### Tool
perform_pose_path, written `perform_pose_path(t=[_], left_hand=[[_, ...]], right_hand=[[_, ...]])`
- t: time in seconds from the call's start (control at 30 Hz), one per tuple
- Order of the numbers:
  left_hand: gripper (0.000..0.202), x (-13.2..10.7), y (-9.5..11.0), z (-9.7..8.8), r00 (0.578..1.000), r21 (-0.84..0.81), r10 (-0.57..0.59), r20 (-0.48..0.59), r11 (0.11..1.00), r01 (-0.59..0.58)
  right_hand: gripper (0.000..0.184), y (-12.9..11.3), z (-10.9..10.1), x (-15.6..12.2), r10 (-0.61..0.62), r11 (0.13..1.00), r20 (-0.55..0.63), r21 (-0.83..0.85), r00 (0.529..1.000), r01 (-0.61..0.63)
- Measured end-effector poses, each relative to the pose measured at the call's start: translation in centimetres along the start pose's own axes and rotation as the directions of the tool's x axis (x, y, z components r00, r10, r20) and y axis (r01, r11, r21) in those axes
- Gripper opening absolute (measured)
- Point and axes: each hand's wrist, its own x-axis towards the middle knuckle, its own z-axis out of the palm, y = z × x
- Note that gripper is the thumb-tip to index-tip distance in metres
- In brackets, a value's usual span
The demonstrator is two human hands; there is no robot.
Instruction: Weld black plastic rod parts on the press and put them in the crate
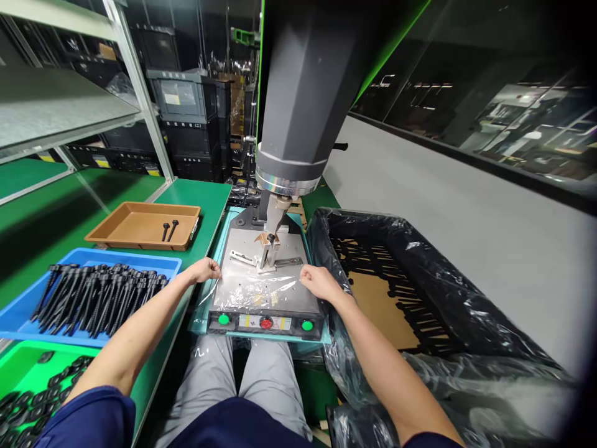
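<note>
I sit at a small press machine [298,93] with a steel base plate [242,246] covered in clear film. A black part [270,238] stands in the metal fixture [267,254] under the press head. My left hand [204,270] rests curled on the plate's left edge. On the right edge lies my right hand [317,281], fingers loosely bent. Neither hand holds anything that I can see. Two green buttons [224,320] and a red one [266,323] line the front panel.
A blue tray [28,311] of several long black screws lies at left. Behind it, a brown tray [140,224] holds two screws. A green bin [18,367] of black washers sits near left. A box lined with black plastic [420,280] stands at right.
</note>
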Motion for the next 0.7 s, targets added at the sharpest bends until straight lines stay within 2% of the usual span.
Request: perform_pose_path(t=[0.2,0.27,0.33,0.47,0.57,0.7], left_hand=[[0.041,-1.6,3.7,-3.4,0.995,-0.197,0.049,0.093,0.980,-0.030],[0.043,-1.9,5.3,-4.2,0.990,-0.320,0.041,0.138,0.947,0.006],[0.045,-1.6,7.0,-4.7,0.990,-0.417,0.041,0.137,0.909,0.020],[0.046,0.8,10.8,-4.9,0.993,-0.474,0.107,-0.042,0.873,-0.114],[0.044,3.6,13.6,-4.5,0.964,-0.418,0.173,-0.202,0.875,-0.244],[0.037,7.1,16.1,-3.6,0.931,-0.280,0.258,-0.258,0.902,-0.328]], right_hand=[[0.008,1.4,-1.9,-1.9,0.020,0.952,0.148,0.298,0.989,-0.064],[0.007,2.2,-2.3,-2.4,0.049,0.901,0.182,0.416,0.982,-0.123],[0.010,2.9,-2.5,-2.9,0.089,0.827,0.207,0.529,0.974,-0.188],[0.018,3.9,-2.6,-3.6,0.151,0.715,0.243,0.643,0.958,-0.275],[0.019,4.5,-2.3,-4.0,0.166,0.684,0.241,0.670,0.956,-0.288],[0.015,5.4,-1.9,-4.5,0.154,0.664,0.252,0.690,0.955,-0.289]])
